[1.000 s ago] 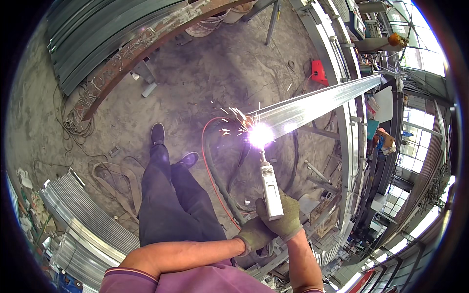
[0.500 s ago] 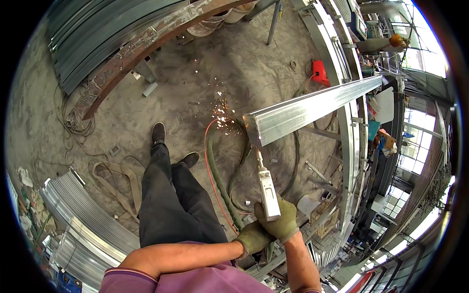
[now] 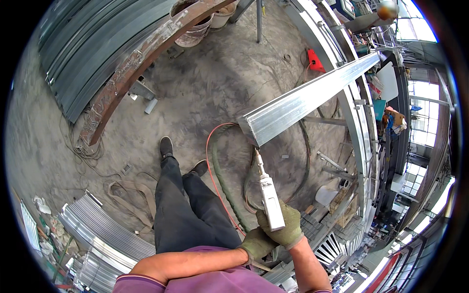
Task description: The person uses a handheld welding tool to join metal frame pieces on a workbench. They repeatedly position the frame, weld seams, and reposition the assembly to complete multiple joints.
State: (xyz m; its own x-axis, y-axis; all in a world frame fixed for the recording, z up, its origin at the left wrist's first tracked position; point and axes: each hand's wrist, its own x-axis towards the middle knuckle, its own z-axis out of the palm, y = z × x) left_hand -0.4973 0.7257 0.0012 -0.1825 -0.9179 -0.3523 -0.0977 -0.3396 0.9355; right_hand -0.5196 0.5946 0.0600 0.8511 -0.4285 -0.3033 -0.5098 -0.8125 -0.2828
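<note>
My right hand (image 3: 287, 227), in an olive work glove, is closed around a white handheld welding torch (image 3: 272, 202). The torch points away from me, its narrow coppery tip at the lower corner of a long metal beam's end. That silvery rectangular beam (image 3: 298, 105) slopes from the middle of the view up to the right. Crossing from the left, my left hand (image 3: 257, 244), gloved alike, is closed against the right one at the torch's lower grip. Its fingers are mostly hidden, as is the handle.
A red hose (image 3: 209, 146) and a green hose (image 3: 220, 171) curve over the floor beside my feet. A rusty curved-looking beam (image 3: 112, 93) and stacked grey profiles (image 3: 93, 53) lie at far left. Metal rails (image 3: 359, 132) support the silvery beam at right. Two buckets (image 3: 193, 36) stand at the back.
Bright sparks flew beyond the beam's end half a second ago; none show now. The whole view has shifted slightly. Both hands keep their hold, and the tip stays at the beam's lower corner.
</note>
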